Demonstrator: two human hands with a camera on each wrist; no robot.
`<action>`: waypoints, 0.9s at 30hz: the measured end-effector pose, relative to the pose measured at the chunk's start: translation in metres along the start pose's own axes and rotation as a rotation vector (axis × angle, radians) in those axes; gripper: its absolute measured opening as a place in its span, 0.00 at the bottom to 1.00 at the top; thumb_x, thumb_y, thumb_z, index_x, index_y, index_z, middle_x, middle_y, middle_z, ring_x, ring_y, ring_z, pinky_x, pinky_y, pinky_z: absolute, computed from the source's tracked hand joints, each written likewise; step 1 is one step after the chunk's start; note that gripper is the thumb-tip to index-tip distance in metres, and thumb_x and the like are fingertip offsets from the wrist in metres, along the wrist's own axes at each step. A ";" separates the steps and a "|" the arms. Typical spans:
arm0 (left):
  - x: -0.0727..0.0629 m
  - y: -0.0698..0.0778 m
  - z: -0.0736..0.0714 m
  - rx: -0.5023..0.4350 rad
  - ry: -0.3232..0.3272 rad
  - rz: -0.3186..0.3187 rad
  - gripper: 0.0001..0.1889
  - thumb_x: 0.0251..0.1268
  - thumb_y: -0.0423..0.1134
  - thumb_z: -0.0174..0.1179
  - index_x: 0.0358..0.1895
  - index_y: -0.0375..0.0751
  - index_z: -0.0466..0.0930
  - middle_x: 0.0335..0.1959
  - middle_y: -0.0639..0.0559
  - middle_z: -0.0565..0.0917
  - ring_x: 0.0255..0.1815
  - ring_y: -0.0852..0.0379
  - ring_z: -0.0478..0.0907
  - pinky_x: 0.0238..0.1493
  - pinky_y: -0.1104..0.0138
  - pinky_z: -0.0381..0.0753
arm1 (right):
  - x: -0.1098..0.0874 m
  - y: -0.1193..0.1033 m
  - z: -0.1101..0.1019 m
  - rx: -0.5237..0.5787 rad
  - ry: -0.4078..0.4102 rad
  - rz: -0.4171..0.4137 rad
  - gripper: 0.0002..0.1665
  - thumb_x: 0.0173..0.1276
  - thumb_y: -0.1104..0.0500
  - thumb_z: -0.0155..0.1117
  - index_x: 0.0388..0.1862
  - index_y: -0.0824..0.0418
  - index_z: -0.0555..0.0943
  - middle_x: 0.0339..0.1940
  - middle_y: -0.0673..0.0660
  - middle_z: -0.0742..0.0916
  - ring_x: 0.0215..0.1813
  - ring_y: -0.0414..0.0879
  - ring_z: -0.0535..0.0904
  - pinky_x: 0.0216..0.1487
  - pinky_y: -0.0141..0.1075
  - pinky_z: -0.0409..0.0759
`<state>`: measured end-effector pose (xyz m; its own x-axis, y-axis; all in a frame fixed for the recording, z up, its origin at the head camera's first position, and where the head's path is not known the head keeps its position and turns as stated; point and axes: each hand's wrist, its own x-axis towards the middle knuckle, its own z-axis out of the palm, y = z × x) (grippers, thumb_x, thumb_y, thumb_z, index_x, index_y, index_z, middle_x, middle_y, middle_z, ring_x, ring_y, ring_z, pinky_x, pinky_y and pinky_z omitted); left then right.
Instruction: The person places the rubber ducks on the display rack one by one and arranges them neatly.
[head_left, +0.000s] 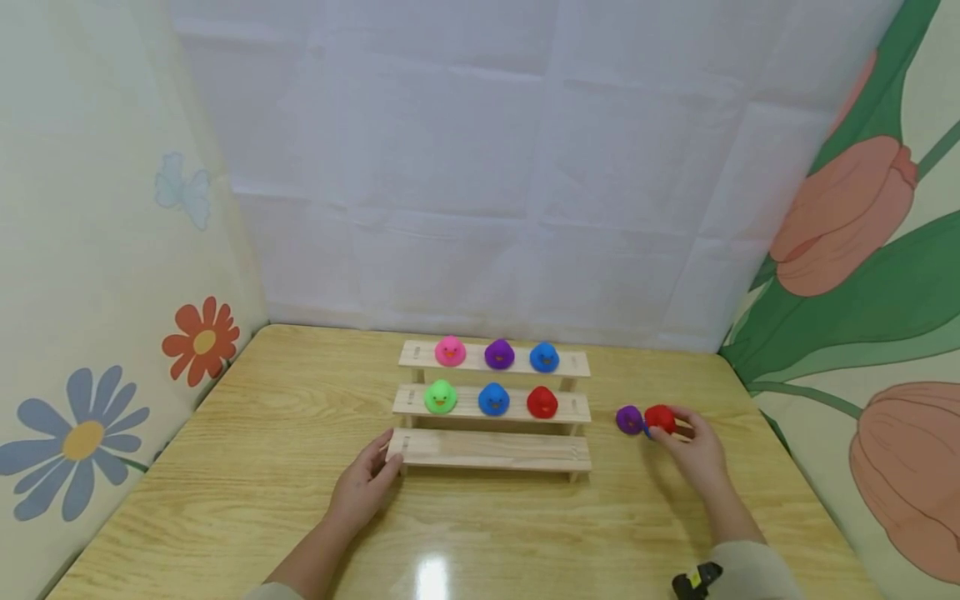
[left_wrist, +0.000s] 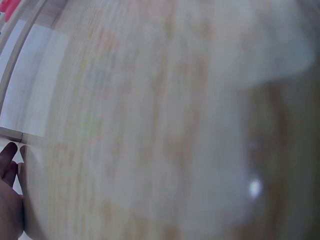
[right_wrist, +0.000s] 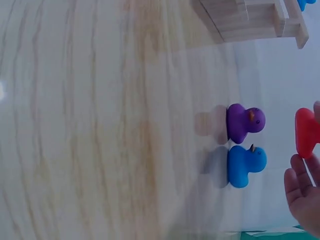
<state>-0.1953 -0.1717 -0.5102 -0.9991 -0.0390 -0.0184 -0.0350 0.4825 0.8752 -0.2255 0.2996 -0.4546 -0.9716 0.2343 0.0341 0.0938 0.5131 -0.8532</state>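
The hands were well apart, each occupied: the right hand (head_left: 697, 450) pinched a red duck (head_left: 660, 418) in its fingers, raised off the surface (head_left: 300, 400) to the right of the wooden stand (head_left: 408, 403), while the left hand (head_left: 363, 487) held the left end of the bottom shelf (head_left: 487, 448) between thumb and fingers. The likeliest mishap, it seemed, was a bump close by: a purple duck (head_left: 629, 420) and a blue duck (right_wrist: 245, 167) stood side by side just below the lifted one, so a low sideways swing could have knocked either over. The head view hid most of the blue one behind the red, which would have made that clearance harder to judge. A loose pinch was another worry, since the rounded body (probably smooth, by its look) might have slipped or twisted, and a drop would have landed among those two. At the stand, trouble could have come from the left hand: a shove or lift at that end might have slid or tilted the shelves and unsettled the six ducks (head_left: 493, 400) on the upper two, which appeared simply to rest there. The other red duck (head_left: 542, 402), at the right of the middle shelf, looked most exposed to a careless knuckle.
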 end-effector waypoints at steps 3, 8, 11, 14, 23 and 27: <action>0.000 0.000 0.000 0.004 0.002 0.003 0.31 0.76 0.51 0.50 0.76 0.43 0.58 0.68 0.33 0.71 0.69 0.38 0.70 0.68 0.46 0.69 | -0.001 -0.005 0.002 -0.011 0.001 -0.015 0.32 0.67 0.54 0.67 0.65 0.66 0.71 0.66 0.67 0.76 0.64 0.60 0.75 0.45 0.18 0.70; 0.000 0.000 0.000 0.008 0.004 0.004 0.31 0.76 0.51 0.50 0.76 0.42 0.58 0.67 0.33 0.72 0.69 0.38 0.70 0.69 0.46 0.69 | -0.004 -0.017 0.005 -0.006 -0.024 -0.025 0.33 0.67 0.53 0.68 0.66 0.65 0.71 0.66 0.67 0.76 0.64 0.61 0.75 0.43 0.19 0.72; 0.001 0.000 0.000 0.007 0.005 -0.001 0.31 0.76 0.51 0.50 0.76 0.42 0.58 0.67 0.33 0.73 0.69 0.38 0.70 0.69 0.46 0.68 | -0.006 -0.024 0.007 0.001 -0.046 -0.017 0.33 0.66 0.53 0.69 0.66 0.64 0.71 0.66 0.67 0.76 0.65 0.61 0.75 0.43 0.21 0.75; 0.002 -0.001 0.001 0.007 0.011 -0.001 0.31 0.76 0.51 0.51 0.75 0.43 0.58 0.67 0.34 0.74 0.69 0.38 0.71 0.69 0.46 0.68 | -0.006 -0.030 0.010 -0.001 -0.060 -0.027 0.33 0.66 0.53 0.69 0.66 0.64 0.72 0.66 0.67 0.76 0.64 0.62 0.76 0.46 0.25 0.77; 0.003 -0.003 0.001 0.007 0.015 0.000 0.31 0.75 0.51 0.51 0.75 0.43 0.59 0.67 0.35 0.74 0.69 0.40 0.71 0.69 0.47 0.69 | -0.011 -0.048 0.024 0.004 -0.102 -0.070 0.31 0.65 0.55 0.70 0.64 0.64 0.74 0.61 0.68 0.80 0.58 0.61 0.79 0.48 0.34 0.81; 0.002 -0.002 0.001 0.004 0.010 -0.009 0.31 0.75 0.53 0.51 0.76 0.44 0.59 0.67 0.35 0.74 0.69 0.40 0.71 0.69 0.47 0.69 | -0.013 -0.055 0.032 0.015 -0.115 -0.078 0.30 0.64 0.56 0.71 0.63 0.64 0.74 0.59 0.68 0.81 0.57 0.59 0.80 0.48 0.34 0.81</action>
<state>-0.1975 -0.1721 -0.5128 -0.9984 -0.0518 -0.0214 -0.0439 0.4851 0.8733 -0.2247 0.2413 -0.4248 -0.9944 0.0973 0.0417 0.0142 0.5134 -0.8580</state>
